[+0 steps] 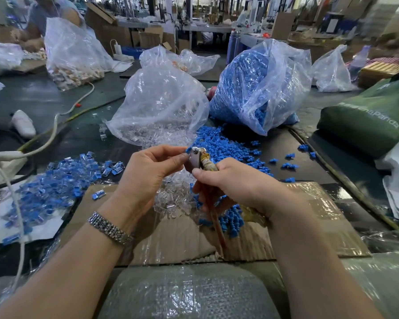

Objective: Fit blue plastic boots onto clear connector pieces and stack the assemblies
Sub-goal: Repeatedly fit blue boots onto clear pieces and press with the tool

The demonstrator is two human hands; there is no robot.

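Both forearms reach forward over the table, hands raised and meeting near the middle of the view. The right hand [230, 180] is closed around a small metal tool [199, 157], its thumb pressed along the shaft; the tool's long axis runs from the fist up and to the left, ending in a flat silvery head. A thin reddish stick [214, 217] hangs down from under the same fist. The left hand [150, 171], with a metal watch band [110, 227] on its wrist, has its fingers curled, and thumb and fingertips pinch at the tool's head, where a bit of a blue boot [189, 149] shows; whether a clear piece is also held there is not visible.

Directly beneath the hands, a heap of clear connector pieces [175, 199] lies on a sheet of cardboard [297, 226], with loose blue boots [230, 217] beside it on the right. To the left lies a spread of finished assemblies [55, 187], blue and clear. Farther back stand a bag of clear pieces [161, 107] and a bag of blue boots [256, 88], more boots spilling from its mouth.
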